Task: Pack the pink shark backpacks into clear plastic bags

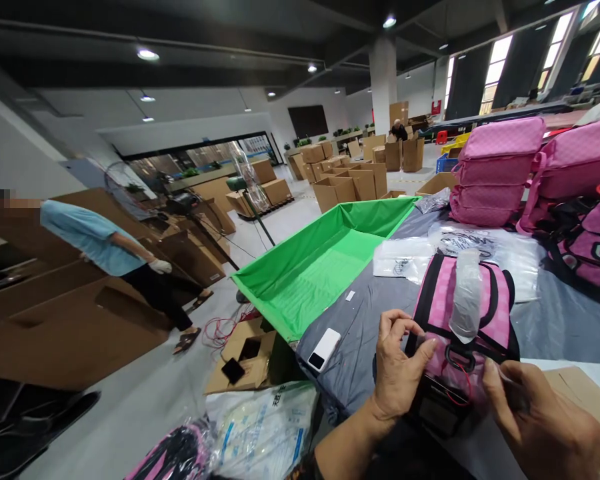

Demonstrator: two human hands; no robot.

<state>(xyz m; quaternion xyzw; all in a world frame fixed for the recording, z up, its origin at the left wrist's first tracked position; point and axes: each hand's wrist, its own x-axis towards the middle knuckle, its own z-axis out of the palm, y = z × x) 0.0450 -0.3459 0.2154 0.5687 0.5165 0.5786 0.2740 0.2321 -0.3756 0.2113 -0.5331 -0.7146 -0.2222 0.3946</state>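
A small pink checked backpack [460,320] with black trim lies on the grey table cover [360,327] in front of me, its handle wrapped in clear plastic [466,293]. My left hand [397,370] pinches the bag's near left edge, fingers curled on it. My right hand [540,420] grips the bag's near right side, close to a thin red cord [463,387] and a dark tag at the bag's bottom.
A white phone [323,349] lies on the table's left edge. A green fabric bin [315,267] stands beyond it. Pink bags [495,170] are stacked at the back right, clear plastic bags [405,257] before them. A person in a blue shirt [95,237] bends over cardboard at left.
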